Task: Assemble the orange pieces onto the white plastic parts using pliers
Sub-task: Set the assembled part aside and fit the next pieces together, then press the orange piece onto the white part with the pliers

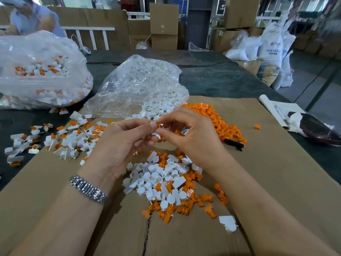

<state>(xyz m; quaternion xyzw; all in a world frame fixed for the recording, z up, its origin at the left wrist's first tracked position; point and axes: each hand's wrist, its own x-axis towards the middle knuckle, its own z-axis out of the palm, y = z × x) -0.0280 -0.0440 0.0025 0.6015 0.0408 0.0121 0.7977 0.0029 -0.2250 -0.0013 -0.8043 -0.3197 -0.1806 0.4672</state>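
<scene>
Mid-assembly: left hand point(125, 137) pinching a white part point(154, 133), right hand point(186, 130) pinching an orange piece point(159, 125) against it, above the cardboard. Pliers point(232, 143) idle beside the orange pile point(217, 117). Probably needs squeezing next.

You have only one view. The camera sits on your head and looks forward and down at the bench point(230, 80). It is close to your left hand point(121, 143) and right hand point(191, 133), which meet near the middle. Its wide view also shows the room far behind.
</scene>
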